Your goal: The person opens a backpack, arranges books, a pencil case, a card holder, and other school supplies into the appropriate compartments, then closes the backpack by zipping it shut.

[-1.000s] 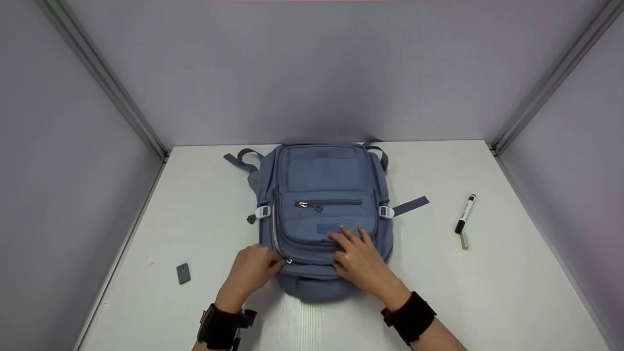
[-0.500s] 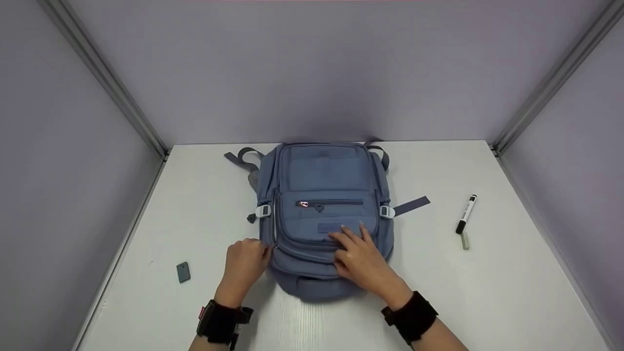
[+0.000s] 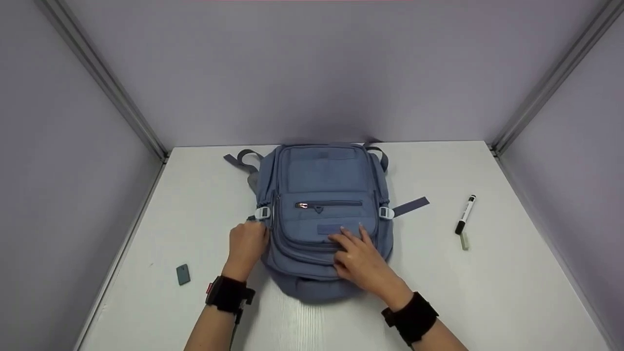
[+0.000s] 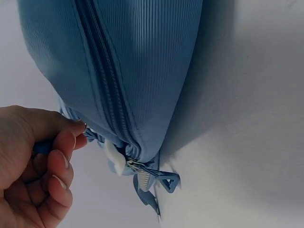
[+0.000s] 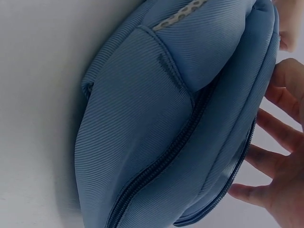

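Observation:
A blue backpack lies front side up on the white table. At its left side, below the white buckle, my left hand pinches a zipper pull between thumb and curled fingers. Most of the pull is hidden in the hand. My right hand rests on the lower front of the bag, its fingers spread over the front pocket near the label patch. In the right wrist view, those fingers lie along the zipped edge. A second zipper with a triangular pull shows in the left wrist view.
A small dark green tag-like piece lies on the table at left. To the right are a white marker with black ends and a short pale green piece. A loose strap sticks out rightward. Grey walls enclose the table.
My left hand has moved from the bag's lower left corner up along its left side, drawing the zipper pull with it. The right hand stays in place.

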{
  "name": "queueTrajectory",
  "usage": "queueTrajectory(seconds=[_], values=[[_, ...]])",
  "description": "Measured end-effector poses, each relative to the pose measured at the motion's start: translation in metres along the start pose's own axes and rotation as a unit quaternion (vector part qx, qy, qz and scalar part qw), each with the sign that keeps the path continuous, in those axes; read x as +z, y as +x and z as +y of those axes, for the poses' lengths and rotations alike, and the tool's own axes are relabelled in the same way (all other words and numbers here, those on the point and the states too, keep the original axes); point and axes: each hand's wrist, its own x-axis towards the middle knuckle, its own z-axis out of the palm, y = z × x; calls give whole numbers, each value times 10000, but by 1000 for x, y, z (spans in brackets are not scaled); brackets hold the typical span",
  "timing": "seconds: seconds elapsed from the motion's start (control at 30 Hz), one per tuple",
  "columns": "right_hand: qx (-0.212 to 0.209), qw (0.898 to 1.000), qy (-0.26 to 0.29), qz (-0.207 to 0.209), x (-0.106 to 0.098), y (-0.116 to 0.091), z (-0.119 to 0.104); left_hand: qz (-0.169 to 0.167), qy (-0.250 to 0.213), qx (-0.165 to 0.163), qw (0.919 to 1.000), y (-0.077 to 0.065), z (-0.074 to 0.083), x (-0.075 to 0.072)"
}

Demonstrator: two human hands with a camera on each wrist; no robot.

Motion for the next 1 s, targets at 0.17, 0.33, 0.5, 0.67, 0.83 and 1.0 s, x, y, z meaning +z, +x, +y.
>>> queueTrajectory(seconds=[0.17,0.33,0.5,0.67,0.83,1.0], values=[[-26,9999,102,9,1,-1,0,0,11,-96,10000,10,-5,7],[24,9999,130,-54,0,-1,0,54,150,39,9999,17,-7,14],[130,9994,240,-226,-3,-1,0,308,288,331,9986,18,-10,20],[153,9992,258,-267,-2,-1,-1,685,184,583,9958,13,-12,19],[159,9991,253,-308,-3,1,-2,1145,55,802,9902,15,-10,16],[167,9987,337,-356,-3,1,0,1190,205,758,9898,28,-13,22]])
